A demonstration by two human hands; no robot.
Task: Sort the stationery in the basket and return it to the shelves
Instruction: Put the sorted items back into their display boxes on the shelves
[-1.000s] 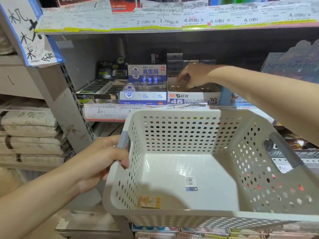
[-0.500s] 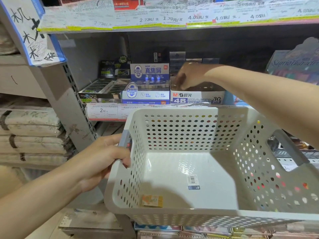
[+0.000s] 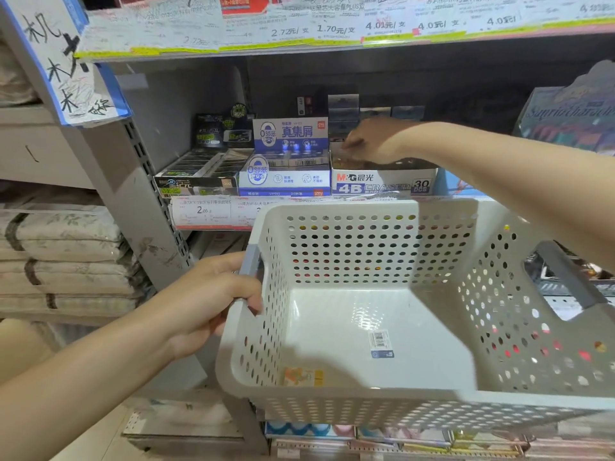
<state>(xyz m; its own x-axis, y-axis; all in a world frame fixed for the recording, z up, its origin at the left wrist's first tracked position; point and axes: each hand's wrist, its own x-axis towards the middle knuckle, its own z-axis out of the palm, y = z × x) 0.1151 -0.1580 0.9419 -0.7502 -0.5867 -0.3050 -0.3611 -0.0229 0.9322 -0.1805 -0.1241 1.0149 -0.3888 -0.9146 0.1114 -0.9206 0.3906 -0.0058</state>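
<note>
The basket (image 3: pixel 382 227), a white perforated plastic tub filling the lower right of the frame, is rigid and probably light. Carry it by the grey handle bar on its side wall; the left hand (image 3: pixel 213 301) grips that bar at centre left, fingers curled round it.

One small orange-and-yellow packet (image 3: pixel 303 377) lies flat on the basket floor near the front left corner. It looks thin and light, probably an eraser or a card-wrapped item. Take it by its short edges with a fingertip pinch. A barcode sticker (image 3: pixel 381 342) is stuck to the floor near the centre.

The right hand (image 3: pixel 376 141) reaches over the open 4B eraser box (image 3: pixel 382 184) on the shelf, upper centre. Its fingers are curled downward into the box; whether they hold an item cannot be determined. The box contents are in shadow. To its left stands a blue eraser carton (image 3: pixel 286 174).
</note>
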